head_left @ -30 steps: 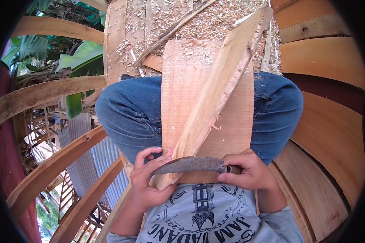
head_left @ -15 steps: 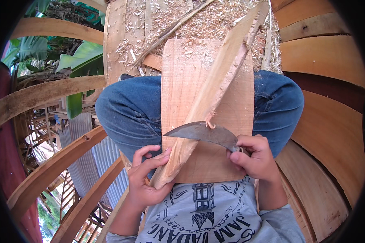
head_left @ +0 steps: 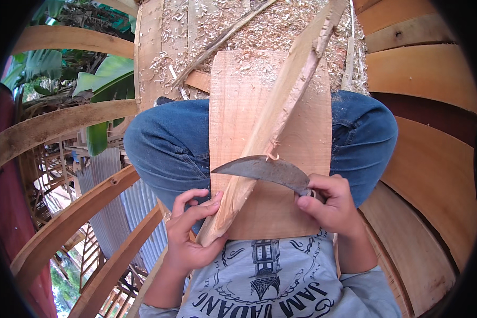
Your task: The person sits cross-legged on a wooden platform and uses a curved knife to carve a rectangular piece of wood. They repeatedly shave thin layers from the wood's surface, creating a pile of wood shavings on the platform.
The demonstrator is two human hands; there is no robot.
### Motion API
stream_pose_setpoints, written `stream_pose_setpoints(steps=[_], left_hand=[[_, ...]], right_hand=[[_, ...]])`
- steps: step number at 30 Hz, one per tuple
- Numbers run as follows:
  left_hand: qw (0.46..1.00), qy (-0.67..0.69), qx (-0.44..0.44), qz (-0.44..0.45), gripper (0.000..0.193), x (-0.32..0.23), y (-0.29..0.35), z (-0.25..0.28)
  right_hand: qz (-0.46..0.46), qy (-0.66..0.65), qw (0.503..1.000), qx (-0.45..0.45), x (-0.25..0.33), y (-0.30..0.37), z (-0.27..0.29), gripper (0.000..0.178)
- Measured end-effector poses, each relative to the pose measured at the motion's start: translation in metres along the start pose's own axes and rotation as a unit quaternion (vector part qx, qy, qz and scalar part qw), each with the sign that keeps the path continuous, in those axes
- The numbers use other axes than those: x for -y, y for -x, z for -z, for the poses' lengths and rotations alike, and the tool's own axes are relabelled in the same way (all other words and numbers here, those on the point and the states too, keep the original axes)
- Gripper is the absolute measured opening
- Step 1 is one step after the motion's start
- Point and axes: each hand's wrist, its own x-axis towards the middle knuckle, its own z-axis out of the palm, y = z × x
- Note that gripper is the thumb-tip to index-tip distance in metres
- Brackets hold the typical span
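A long piece of wood [head_left: 265,135] slants from my lap up to the far right, its right edge rough. My left hand [head_left: 192,225] grips its near end, thumb below and fingers along the left side. In my right hand [head_left: 331,204] is the handle of a curved knife [head_left: 265,170], mostly hidden by the fingers. The dark blade lies across the wood, its tip pointing left, and a small curled shaving [head_left: 273,151] stands at its far edge. Under the wood, a broad flat board [head_left: 236,106] rests across my lap between my crossed legs.
Wood shavings [head_left: 233,29] cover the plank floor ahead, where a thin strip of wood [head_left: 225,40] lies. Slatted boards [head_left: 424,69] curve up on the right. Wooden rails [head_left: 69,119] run along the left, with leaves [head_left: 108,79] and corrugated sheets [head_left: 103,180] beyond.
The knife blade has slid slightly farther along the wood, away from my body, and the shaving at its edge has shifted with it. My left hand keeps its hold.
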Motion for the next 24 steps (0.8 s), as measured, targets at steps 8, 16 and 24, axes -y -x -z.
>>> stream_pose_setpoints(steps=[8,16,24], left_hand=[[1.000,-0.001,0.013,0.004,0.049,0.003,-0.001,0.004],[1.000,0.001,0.009,0.002,0.050,0.004,0.001,0.003],[1.000,0.000,0.013,0.002,0.051,0.003,-0.001,0.004]], right_hand=[[0.040,0.048,0.998,-0.030,0.011,-0.003,-0.006,0.016],[-0.053,-0.099,0.993,0.020,0.012,0.001,-0.006,0.016],[0.117,0.095,0.984,-0.094,-0.009,-0.002,-0.020,0.013]])
